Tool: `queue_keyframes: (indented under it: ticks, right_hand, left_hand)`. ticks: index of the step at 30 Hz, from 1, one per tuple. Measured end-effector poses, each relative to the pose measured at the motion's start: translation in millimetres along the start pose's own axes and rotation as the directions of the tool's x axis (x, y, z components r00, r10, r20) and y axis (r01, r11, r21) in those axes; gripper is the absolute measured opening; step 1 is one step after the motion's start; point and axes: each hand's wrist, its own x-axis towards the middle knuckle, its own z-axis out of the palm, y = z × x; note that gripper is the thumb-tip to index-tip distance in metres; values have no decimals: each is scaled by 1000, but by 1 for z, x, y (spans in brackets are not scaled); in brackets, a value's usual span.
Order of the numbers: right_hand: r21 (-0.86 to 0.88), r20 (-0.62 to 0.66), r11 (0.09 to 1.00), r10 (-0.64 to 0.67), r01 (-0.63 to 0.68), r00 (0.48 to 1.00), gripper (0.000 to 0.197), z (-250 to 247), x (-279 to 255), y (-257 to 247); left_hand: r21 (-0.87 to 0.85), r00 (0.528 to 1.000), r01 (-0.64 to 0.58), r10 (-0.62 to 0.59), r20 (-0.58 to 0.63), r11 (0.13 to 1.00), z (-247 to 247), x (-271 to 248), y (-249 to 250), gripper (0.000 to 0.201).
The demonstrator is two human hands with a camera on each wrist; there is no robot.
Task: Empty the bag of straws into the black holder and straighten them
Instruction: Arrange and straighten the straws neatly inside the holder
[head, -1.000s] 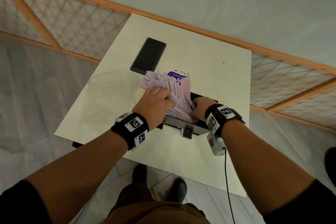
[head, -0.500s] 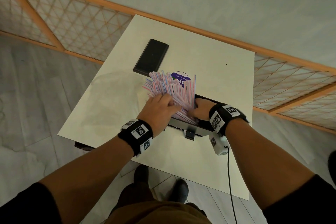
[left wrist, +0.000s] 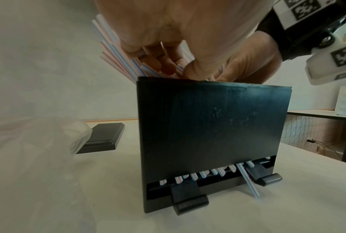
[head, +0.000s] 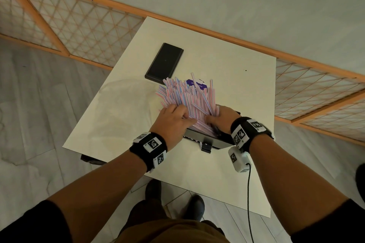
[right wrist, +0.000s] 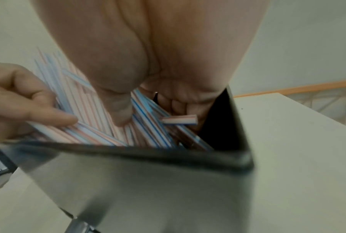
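Note:
A thick bundle of pink-and-blue striped straws [head: 187, 98] leans fanned out to the far left from the open top of the black holder [head: 217, 142]. My left hand [head: 184, 114] curls its fingers over the bundle's lower part from the left. On the right, my right hand [head: 212, 117] grips the straws at the holder's mouth, thumb [right wrist: 121, 113] on top and fingers inside the holder [right wrist: 128, 149]. In the left wrist view, straw ends show in the holder's bottom slot and one straw [left wrist: 247, 181] pokes out of it onto the table.
A flat black lid [head: 164, 64] lies on the white table [head: 237, 89] beyond the straws. The clear plastic bag [head: 126, 100] lies crumpled at the left, its purple label [head: 194, 85] behind the straws. A cable [head: 249, 193] hangs from my right wrist.
Both hands have stayed on the bundle. The straws have fanned out wider, with a few ends now sticking out farther, and my left hand has edged toward the holder.

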Motion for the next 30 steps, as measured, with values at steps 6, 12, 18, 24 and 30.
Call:
queue_keyframes:
  ticks: [6, 12, 18, 24, 30]
  right_hand:
    - [98, -205, 991, -66, 88, 977, 25, 1, -11, 12]
    - [213, -313, 959, -112, 184, 943, 21, -6, -16, 5]
    - [-15, -304, 953, -293, 303, 907, 19, -23, -23, -23]
    - [-254, -33, 918, -324, 306, 945, 12, -23, -25, -45]
    - [-378, 102, 906, -161, 188, 982, 20, 0, -6, -35]
  left_hand:
    - [-15, 1000, 2, -2, -3, 1000, -2, 2, 1, 46]
    - [-51, 1000, -5, 5, 6, 999, -4, 4, 0, 43]
    - [-64, 1000, -5, 7, 28, 998, -6, 6, -1, 38]
    - [-106, 998, 31, -37, -57, 994, -18, 1, -6, 25]
    - [-148, 954, 209, -235, -189, 967, -31, -26, -9, 24]
